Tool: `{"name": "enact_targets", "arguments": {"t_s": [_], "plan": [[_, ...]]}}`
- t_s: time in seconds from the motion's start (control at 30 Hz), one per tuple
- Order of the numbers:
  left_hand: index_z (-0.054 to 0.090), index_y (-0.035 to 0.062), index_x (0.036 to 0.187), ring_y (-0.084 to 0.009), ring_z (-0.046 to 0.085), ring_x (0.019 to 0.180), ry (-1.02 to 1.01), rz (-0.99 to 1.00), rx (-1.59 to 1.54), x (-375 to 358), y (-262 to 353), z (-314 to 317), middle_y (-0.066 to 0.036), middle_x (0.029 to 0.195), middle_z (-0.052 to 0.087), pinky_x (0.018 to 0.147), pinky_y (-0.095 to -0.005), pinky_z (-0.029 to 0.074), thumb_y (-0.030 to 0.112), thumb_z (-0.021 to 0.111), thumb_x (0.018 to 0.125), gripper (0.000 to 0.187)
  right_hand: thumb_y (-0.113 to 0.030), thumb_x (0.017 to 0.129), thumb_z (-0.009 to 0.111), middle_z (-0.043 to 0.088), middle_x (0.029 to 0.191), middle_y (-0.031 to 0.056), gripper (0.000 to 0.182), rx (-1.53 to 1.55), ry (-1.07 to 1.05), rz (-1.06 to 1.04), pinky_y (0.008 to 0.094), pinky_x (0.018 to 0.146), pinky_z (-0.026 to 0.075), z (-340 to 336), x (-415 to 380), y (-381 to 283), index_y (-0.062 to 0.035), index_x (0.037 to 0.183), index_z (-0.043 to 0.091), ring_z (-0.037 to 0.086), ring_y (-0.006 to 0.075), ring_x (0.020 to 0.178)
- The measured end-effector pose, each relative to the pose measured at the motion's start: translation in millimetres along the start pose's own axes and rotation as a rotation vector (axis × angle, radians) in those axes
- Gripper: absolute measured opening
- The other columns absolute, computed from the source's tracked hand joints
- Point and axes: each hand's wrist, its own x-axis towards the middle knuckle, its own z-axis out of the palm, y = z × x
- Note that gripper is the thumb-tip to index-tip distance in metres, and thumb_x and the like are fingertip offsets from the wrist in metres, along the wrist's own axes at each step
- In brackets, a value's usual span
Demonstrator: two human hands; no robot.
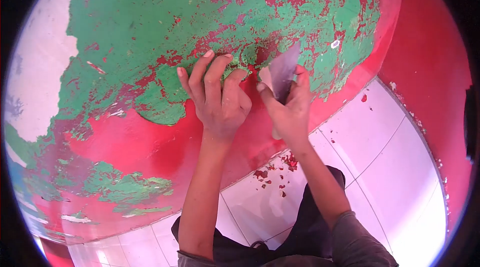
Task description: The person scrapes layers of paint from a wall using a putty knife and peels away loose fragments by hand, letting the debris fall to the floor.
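Note:
My right hand (pixel 291 109) is closed around a flat grey scraper (pixel 284 72), whose blade points up and away from me against the wall. The fingers and thumb cover its lower part. To its left, my left hand (pixel 220 94) is bent with its fingers apart, the fingertips at the painted surface. It holds nothing that I can see. Both hands are in front of a curved wall (pixel 165 139) with peeling green paint (pixel 135 37) over red. A loose-edged green flake (pixel 162 99) lies left of my left hand.
White floor tiles (pixel 395 162) run along the wall's base. Red and dark paint chips (pixel 270 174) are scattered on them near my knees. A red surface (pixel 430 42) stands at the right, with small debris along its edge. A bare whitish patch (pixel 45 67) shows at the left.

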Motion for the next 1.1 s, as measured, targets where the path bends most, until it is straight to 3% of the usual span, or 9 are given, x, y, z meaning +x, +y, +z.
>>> {"name": "enact_targets", "arguments": {"t_s": [0.2, 0.37, 0.5, 0.6, 0.7, 0.8, 0.9, 1.0, 1.1], "plan": [[0.058, 0.0065, 0.089, -0.0306, 0.049, 0.114, -0.088, 0.007, -0.173, -0.9, -6.9, -14.7, -0.011, 0.112, 0.052, 0.108, -0.0518, 0.024, -0.005, 0.049, 0.068, 0.026, -0.005, 0.072, 0.074, 0.062, 0.092, 0.0131, 0.048, -0.227, 0.129, -0.232, 0.0325, 0.074, 0.049, 22.9, 1.8, 9.5, -0.0008, 0.109, 0.043, 0.061, 0.018, 0.084], [0.058, 0.0076, 0.094, -0.0327, 0.05, 0.111, -0.111, 0.144, -0.164, -13.8, -23.9, -27.0, -0.012, 0.114, 0.051, 0.101, -0.0521, 0.036, -0.003, 0.052, 0.068, 0.029, -0.006, 0.071, 0.074, 0.063, 0.092, 0.0144, 0.047, -0.146, 0.191, -0.121, 0.0327, 0.074, 0.049, 28.9, 2.2, 10.3, -0.0005, 0.108, 0.045, 0.061, 0.0177, 0.083], [0.059, 0.0096, 0.098, -0.0332, 0.05, 0.111, -0.122, 0.183, -0.026, -14.2, -19.3, -23.4, -0.011, 0.114, 0.051, 0.1, -0.0513, 0.037, 0.0, 0.054, 0.068, 0.032, 0.005, 0.075, 0.068, 0.055, 0.09, 0.0069, 0.041, -0.16, 0.167, -0.145, 0.0246, 0.065, 0.047, 35.6, 4.0, 3.2, -0.0005, 0.107, 0.042, 0.055, 0.0109, 0.078], [0.059, 0.0105, 0.1, -0.0333, 0.05, 0.111, -0.103, 0.168, -0.037, -15.3, -19.7, -23.2, -0.01, 0.114, 0.051, 0.1, -0.051, 0.038, 0.001, 0.055, 0.069, 0.033, 0.007, 0.075, 0.066, 0.055, 0.087, 0.006, 0.039, -0.188, 0.164, -0.269, 0.0245, 0.061, 0.047, 35.5, 7.6, 6.6, 0.0004, 0.106, 0.043, 0.055, 0.0108, 0.073], [0.059, 0.0111, 0.101, -0.0331, 0.05, 0.111, -0.097, 0.163, -0.051, -15.0, -19.9, -22.3, -0.01, 0.113, 0.051, 0.1, -0.0509, 0.038, 0.002, 0.054, 0.068, 0.034, 0.008, 0.074, 0.064, 0.055, 0.084, 0.0053, 0.039, -0.106, 0.166, -0.132, 0.0244, 0.058, 0.047, 32.4, 8.3, 9.3, 0.0003, 0.106, 0.043, 0.056, 0.0105, 0.069], [0.059, 0.0113, 0.1, -0.0328, 0.05, 0.111, -0.101, 0.149, -0.056, -15.1, -18.6, -22.8, -0.01, 0.113, 0.051, 0.1, -0.0507, 0.038, 0.002, 0.055, 0.068, 0.034, 0.005, 0.07, 0.066, 0.054, 0.086, 0.0048, 0.042, 0.006, 0.221, -0.086, 0.0285, 0.07, 0.045, 33.5, 5.1, 8.4, -0.0018, 0.105, 0.044, 0.051, 0.014, 0.074], [0.061, 0.0113, 0.096, -0.0309, 0.05, 0.111, -0.121, 0.143, -0.031, -13.6, -17.7, -23.7, -0.009, 0.112, 0.052, 0.099, -0.0502, 0.038, 0.004, 0.057, 0.067, 0.03, 0.007, 0.071, 0.064, 0.053, 0.087, 0.0043, 0.041, -0.013, 0.251, -0.114, 0.0261, 0.069, 0.045, 31.9, 5.2, 14.0, -0.0021, 0.104, 0.042, 0.051, 0.0124, 0.075], [0.063, 0.0129, 0.092, -0.0278, 0.049, 0.112, -0.165, 0.127, 0.016, -13.2, -15.8, -23.1, -0.007, 0.113, 0.052, 0.101, -0.0493, 0.036, 0.01, 0.061, 0.069, 0.024, 0.008, 0.077, 0.06, 0.057, 0.08, 0.0045, 0.039, 0.11, 0.236, -0.035, 0.0231, 0.053, 0.045, 30.2, -0.4, 13.1, -0.0027, 0.106, 0.038, 0.054, 0.0091, 0.063], [0.066, 0.0181, 0.093, -0.0245, 0.048, 0.113, -0.199, 0.127, 0.088, -13.1, -14.7, -21.5, -0.003, 0.115, 0.053, 0.103, -0.0477, 0.032, 0.018, 0.066, 0.073, 0.02, 0.011, 0.075, 0.06, 0.054, 0.088, 0.0043, 0.038, 0.217, 0.23, 0.017, 0.022, 0.059, 0.044, 27.9, 0.0, 14.8, -0.0037, 0.104, 0.04, 0.052, 0.0083, 0.072]]}}
